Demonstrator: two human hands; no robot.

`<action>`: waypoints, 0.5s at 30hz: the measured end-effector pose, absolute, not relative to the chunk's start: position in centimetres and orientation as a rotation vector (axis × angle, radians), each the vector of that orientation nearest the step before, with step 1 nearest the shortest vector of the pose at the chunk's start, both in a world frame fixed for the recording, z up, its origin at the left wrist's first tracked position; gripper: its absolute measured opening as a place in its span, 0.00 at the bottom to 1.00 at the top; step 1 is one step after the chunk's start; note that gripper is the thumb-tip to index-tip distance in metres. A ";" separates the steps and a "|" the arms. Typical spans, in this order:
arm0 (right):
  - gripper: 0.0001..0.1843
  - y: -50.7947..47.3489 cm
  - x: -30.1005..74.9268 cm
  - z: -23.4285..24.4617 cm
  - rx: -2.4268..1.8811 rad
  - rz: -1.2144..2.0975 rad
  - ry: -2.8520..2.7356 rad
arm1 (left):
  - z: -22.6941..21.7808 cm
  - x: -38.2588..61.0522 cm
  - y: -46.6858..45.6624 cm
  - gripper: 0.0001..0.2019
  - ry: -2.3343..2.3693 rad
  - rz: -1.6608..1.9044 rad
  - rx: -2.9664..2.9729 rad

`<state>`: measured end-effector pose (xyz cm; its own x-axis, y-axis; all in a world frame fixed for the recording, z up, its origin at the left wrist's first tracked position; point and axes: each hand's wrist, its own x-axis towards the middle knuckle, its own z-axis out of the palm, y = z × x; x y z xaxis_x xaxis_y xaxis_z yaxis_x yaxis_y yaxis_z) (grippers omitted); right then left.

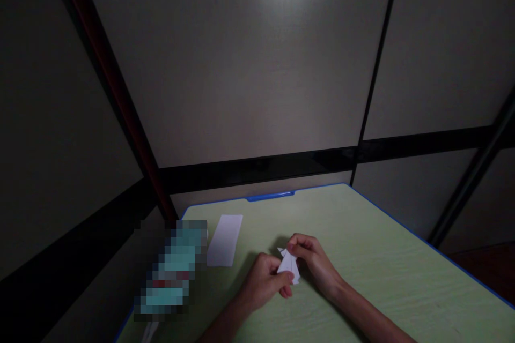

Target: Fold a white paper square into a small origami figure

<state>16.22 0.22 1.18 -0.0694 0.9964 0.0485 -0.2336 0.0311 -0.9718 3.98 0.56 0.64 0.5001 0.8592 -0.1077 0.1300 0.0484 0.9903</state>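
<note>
A small folded white paper with pointed corners and visible crease lines is held between my two hands, just above the table. My left hand pinches its lower part, thumb on top and fingers curled underneath. At the paper's upper end, my right hand grips the edge between thumb and bent fingers. Part of the paper is hidden behind my fingers. Left of my hands, a flat white rectangular sheet of paper lies on the table.
The light green table has a blue edge and a blue handle-like piece at its far side. A blurred-out teal object lies along the left edge, with a white cord-like strip below it. Panelled doors stand right behind the table.
</note>
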 end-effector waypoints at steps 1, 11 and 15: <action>0.08 0.3 16.2 1.1 -0.959 1.361 -1.089 | 0.8 4.0 0.6 0.06 0.925 0.688 1.433; 0.10 0.0 16.2 1.2 -0.782 1.580 -0.948 | 1.9 3.4 0.5 0.07 0.841 0.593 1.424; 0.08 -0.2 16.2 1.3 -0.780 1.599 -0.932 | 1.7 3.4 0.5 0.06 0.823 0.593 1.429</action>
